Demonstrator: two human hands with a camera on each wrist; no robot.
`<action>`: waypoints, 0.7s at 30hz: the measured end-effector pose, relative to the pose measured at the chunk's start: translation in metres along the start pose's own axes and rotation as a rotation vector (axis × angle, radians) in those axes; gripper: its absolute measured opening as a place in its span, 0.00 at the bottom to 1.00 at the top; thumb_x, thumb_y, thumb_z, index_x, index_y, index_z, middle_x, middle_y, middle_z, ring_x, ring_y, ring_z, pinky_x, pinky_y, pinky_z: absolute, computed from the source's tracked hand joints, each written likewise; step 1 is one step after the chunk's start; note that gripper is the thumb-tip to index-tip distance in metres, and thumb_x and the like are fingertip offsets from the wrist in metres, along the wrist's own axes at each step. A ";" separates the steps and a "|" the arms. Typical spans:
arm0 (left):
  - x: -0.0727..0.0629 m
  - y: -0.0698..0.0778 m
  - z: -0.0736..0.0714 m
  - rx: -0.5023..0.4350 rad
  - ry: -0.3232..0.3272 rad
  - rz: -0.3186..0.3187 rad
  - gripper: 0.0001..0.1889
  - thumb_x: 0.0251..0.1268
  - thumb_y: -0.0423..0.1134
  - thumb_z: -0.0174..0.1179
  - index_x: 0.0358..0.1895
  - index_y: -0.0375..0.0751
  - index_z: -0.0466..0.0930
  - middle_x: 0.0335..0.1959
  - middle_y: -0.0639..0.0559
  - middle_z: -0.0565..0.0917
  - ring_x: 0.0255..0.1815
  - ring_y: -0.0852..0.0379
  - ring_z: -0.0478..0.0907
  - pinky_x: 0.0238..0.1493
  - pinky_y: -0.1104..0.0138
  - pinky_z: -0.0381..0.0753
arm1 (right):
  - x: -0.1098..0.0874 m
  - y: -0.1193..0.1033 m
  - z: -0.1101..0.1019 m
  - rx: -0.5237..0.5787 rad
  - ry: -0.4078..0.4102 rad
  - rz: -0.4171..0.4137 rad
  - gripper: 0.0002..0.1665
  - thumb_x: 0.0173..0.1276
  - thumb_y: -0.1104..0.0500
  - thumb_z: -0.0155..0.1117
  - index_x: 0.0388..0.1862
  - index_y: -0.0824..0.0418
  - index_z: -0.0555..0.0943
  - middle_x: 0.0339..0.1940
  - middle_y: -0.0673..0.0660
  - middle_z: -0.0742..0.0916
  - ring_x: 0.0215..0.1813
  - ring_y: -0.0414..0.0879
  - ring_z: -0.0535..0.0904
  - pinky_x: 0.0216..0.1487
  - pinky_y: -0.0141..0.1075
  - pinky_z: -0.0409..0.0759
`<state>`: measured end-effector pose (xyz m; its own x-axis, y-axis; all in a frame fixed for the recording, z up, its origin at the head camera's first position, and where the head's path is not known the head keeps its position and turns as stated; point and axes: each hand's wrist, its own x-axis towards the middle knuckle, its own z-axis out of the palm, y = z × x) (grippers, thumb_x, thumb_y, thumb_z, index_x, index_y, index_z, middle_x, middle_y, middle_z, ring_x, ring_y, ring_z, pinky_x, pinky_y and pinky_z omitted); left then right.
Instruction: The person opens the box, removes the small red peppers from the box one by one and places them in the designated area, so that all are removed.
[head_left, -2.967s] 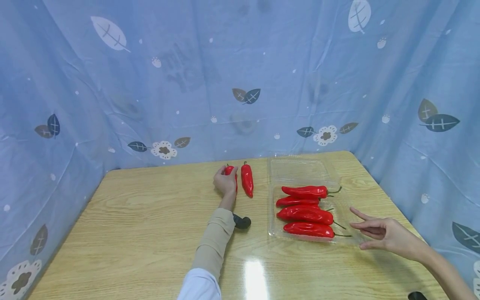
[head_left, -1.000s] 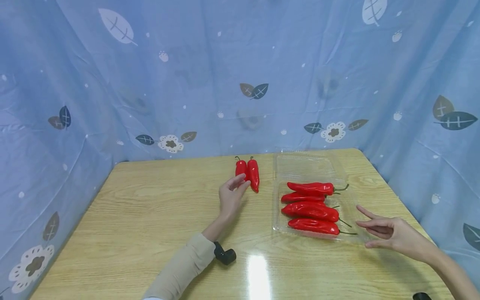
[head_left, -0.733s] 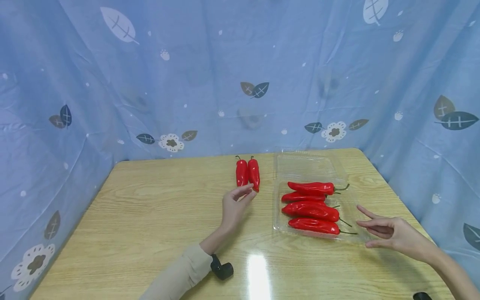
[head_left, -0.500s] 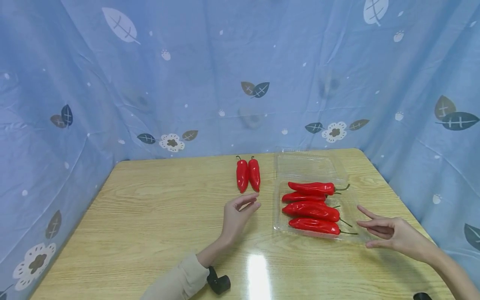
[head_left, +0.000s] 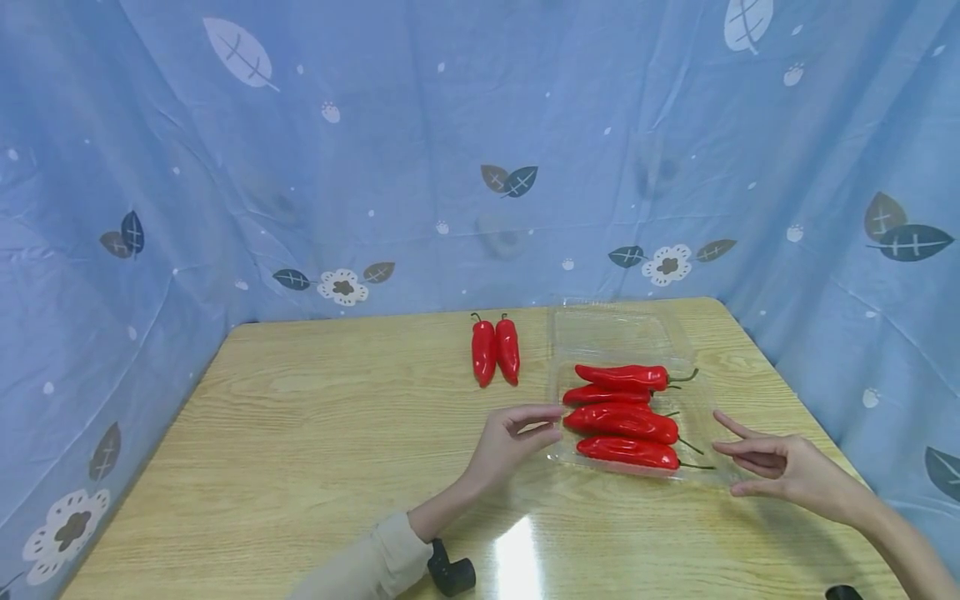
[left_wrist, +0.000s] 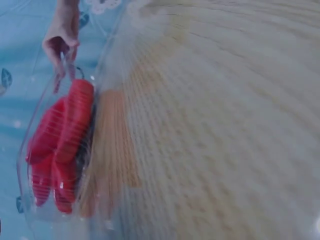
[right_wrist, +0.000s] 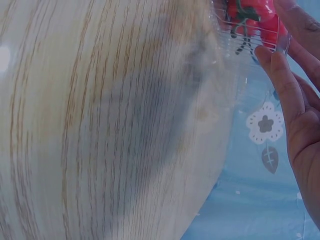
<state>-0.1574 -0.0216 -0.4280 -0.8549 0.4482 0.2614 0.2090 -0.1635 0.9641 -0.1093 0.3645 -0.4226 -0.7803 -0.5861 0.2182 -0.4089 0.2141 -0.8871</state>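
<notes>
Two peppers (head_left: 483, 353) lie beside one container (head_left: 696, 414) holding at least four.

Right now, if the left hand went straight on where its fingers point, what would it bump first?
Probably the left wall of the clear, rectangular plastic box, then the long, shiny red pepper just inside. The left hand looks right at that wall, but I can't tell if it touches.

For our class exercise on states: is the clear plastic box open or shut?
Open: its lid lies folded back behind the base, leaving the red peppers uncovered.
</notes>
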 end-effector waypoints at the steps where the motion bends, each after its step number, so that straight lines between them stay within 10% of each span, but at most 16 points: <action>1: 0.002 0.000 0.002 0.001 -0.015 0.002 0.18 0.60 0.27 0.63 0.55 0.31 0.80 0.54 0.35 0.80 0.57 0.41 0.76 0.54 0.65 0.78 | 0.000 0.000 0.000 -0.003 0.000 0.002 0.27 0.54 0.79 0.65 0.56 0.79 0.75 0.71 0.34 0.66 0.62 0.30 0.71 0.48 0.27 0.79; 21: 0.053 -0.011 0.041 0.475 -0.423 0.148 0.19 0.60 0.37 0.65 0.57 0.44 0.81 0.51 0.58 0.84 0.54 0.75 0.74 0.52 0.77 0.75 | 0.000 -0.001 0.000 0.045 -0.010 0.011 0.26 0.56 0.79 0.64 0.56 0.80 0.74 0.72 0.35 0.65 0.63 0.31 0.71 0.47 0.30 0.80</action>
<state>-0.1856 0.0400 -0.4229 -0.5605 0.7741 0.2945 0.5800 0.1131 0.8067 -0.1091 0.3639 -0.4213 -0.7797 -0.5920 0.2040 -0.3783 0.1858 -0.9068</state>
